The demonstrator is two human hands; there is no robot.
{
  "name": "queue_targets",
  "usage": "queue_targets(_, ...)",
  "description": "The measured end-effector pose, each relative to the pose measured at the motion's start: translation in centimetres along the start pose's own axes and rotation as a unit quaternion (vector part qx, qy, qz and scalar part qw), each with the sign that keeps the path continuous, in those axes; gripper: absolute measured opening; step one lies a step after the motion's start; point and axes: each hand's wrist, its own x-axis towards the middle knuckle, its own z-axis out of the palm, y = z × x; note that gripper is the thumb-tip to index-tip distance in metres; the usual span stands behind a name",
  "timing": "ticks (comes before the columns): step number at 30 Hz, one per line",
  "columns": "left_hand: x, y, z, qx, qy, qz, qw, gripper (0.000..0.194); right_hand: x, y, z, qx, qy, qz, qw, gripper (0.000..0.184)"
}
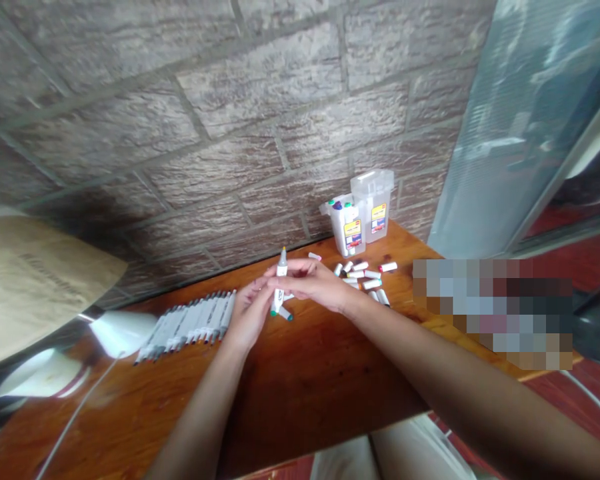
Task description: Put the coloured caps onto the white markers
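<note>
A white marker [281,283] stands nearly upright between my two hands, its orange-yellow tip uncapped at the top and a green end at the bottom. My left hand [250,310] is closed on its lower part from the left. From the right, my right hand [316,285] pinches it with thumb and fingers. Just below lies a teal-ended cap [287,314] on the table. To the left, a row of markers [193,321] lies side by side. Several loose caps [373,285] are scattered beyond my right wrist.
Two clear plastic marker cases [377,213] stand against the brick wall [260,80], one with a few markers in it. A white lamp-like cone [125,331], a white cup [45,373] and a paper bag [40,287] are at left. A pixelated area covers the table's right end.
</note>
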Motion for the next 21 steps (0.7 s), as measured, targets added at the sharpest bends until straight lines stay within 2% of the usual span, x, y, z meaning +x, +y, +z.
queue_targets(4, -0.2, -0.1, -0.5, 0.064, -0.05, 0.023, 0.996, 0.048, -0.3, -0.6, -0.5, -0.014, -0.049, 0.005, 0.999, 0.035)
queue_targets(8, -0.6, -0.3, -0.5, 0.142, -0.114, 0.047, 0.982, 0.063, -0.4, -0.6, -1.1, -0.031, -0.08, 0.023, 0.996, 0.036)
queue_targets(10, -0.8, -0.2, -0.1, 0.187, -0.136, 0.056, 0.971, 0.072, -0.3, -0.1, -1.2, -0.036, -0.072, 0.025, 0.996, 0.041)
queue_targets(13, -1.3, 0.4, 0.6, 0.252, -0.146, 0.069, 0.954, 0.079, -0.1, 0.6, -1.0, -0.045, -0.041, 0.036, 0.997, 0.049)
queue_targets(15, -1.4, 0.8, 0.6, 0.298, -0.146, 0.102, 0.938, 0.075, 0.0, 0.6, -1.0, -0.043, -0.014, 0.045, 0.998, 0.054)
queue_targets(17, -1.4, 1.2, 0.1, 0.345, -0.144, 0.143, 0.916, 0.064, 0.2, 0.1, -1.2, -0.03, 0.044, 0.046, 0.997, 0.058)
queue_targets(20, -0.9, 1.3, -1.2, 0.399, -0.152, 0.179, 0.886, 0.028, 0.5, -1.1, -2.3, 0.01, 0.166, 0.03, 0.986, 0.06)
queue_targets(21, -0.7, 1.2, -1.7, 0.415, -0.163, 0.183, 0.876, 0.022, 0.5, -1.5, -2.6, 0.029, 0.19, 0.022, 0.981, 0.06)
